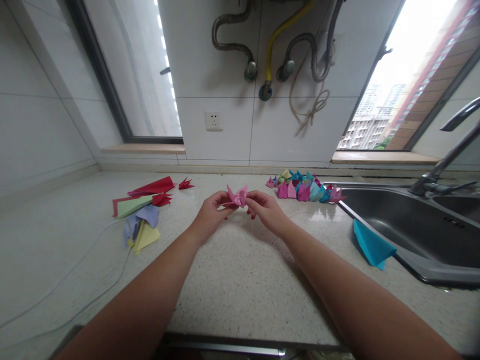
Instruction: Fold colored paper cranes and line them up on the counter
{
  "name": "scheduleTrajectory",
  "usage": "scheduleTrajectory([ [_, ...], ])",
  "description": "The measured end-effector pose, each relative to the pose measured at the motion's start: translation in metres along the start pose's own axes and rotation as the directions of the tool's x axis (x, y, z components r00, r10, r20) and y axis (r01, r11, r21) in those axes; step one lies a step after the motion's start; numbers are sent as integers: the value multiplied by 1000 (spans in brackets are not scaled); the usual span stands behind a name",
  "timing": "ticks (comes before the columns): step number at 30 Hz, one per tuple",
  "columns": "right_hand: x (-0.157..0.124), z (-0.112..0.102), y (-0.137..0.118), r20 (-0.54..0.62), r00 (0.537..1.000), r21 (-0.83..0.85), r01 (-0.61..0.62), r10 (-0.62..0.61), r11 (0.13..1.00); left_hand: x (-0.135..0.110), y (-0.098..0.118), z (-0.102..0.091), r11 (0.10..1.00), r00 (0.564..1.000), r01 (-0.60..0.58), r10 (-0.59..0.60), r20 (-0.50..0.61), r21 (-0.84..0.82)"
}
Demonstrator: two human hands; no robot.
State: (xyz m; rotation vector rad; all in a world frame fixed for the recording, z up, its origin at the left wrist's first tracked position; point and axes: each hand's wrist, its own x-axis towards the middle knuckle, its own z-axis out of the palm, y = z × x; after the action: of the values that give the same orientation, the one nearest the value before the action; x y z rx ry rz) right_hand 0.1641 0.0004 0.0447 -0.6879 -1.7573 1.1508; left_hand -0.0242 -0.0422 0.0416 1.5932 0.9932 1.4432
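Observation:
A pink origami crane (237, 196) is held just above the speckled countertop (228, 280), between my two hands. My left hand (213, 212) pinches its left side with thumb and fingers. On the other side, my right hand (265, 207) grips the crane's right edge, fingers closed. Part of the folded paper is hidden behind my fingertips. To the right, a cluster of small folded paper cranes (303, 190) in pink, blue and other colours stands near the wall.
Folded red paper (153, 187), green paper (135, 205) and yellow paper (147, 238) lie at left, near a white cord (90, 239). A small red folded piece (186, 184) sits apart. Blue folded paper (371, 245) rests against the sink (423, 272). A wall socket (213, 121) is behind.

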Motion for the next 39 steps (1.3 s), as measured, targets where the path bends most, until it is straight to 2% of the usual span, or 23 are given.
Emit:
scheduleTrajectory([
  [2,0,-1,2,-8,1000,-5,17,-17,1000,1,0,0,1000,1000,-18,18,-9,22],
  [8,-6,1,-1,79,989,-130,138,-129,982,2,-2,0,997,997,-70,70,-17,44],
  [12,-7,4,-6,56,984,-219,176,-167,960,-3,1,0,970,990,-138,143,-10,199],
  [16,-7,5,-8,46,979,-275,204,-199,940,-6,7,0,902,967,-253,248,60,351],
  [19,-7,5,-8,33,976,-278,216,-215,936,-7,6,0,887,961,-270,272,47,375],
  [24,-5,3,-7,18,976,-241,216,-219,946,-7,2,1,909,958,-261,285,-26,324],
  [31,-5,0,-6,34,974,-237,225,-223,945,-6,3,-1,848,940,-336,332,83,410],
  [39,-6,0,-6,35,974,-217,227,-225,949,-6,5,-2,829,935,-343,347,74,442],
])
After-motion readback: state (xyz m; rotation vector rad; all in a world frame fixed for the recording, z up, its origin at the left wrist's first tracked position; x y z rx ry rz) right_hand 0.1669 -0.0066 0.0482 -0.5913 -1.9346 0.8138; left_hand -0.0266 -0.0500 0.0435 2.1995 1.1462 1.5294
